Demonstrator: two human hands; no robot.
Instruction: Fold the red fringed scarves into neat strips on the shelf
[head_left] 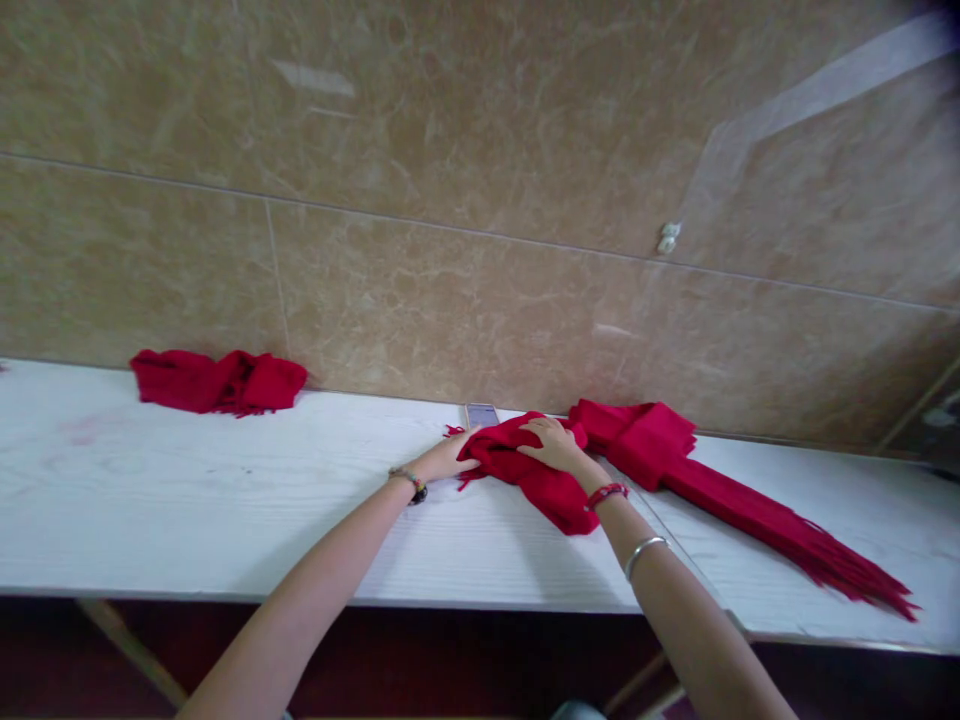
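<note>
Marbled wall tile (420, 290) backs a white worktop (225, 520), and near the middle of its rear half a bunched red scarf (525, 470) lies under both my hands. My left hand (448, 458) cups one end; my right hand (553, 445) spreads over the top. How tightly either grips, I can't make out. If my hold is shallow, loose folds could slip and the bunch fall open, likeliest where it droops toward the front edge. Stray fringe (470, 478) might snag my beaded bracelet (412, 485). Just behind, at the rear edge, a careless push could knock the phone (481, 414) against the wall. Close on the right, a second red scarf (637, 440) could catch and get dragged along; its tail points toward the front right corner. Well apart, near the rear edge leftward, a third red scarf (217, 380) seems at little risk.
</note>
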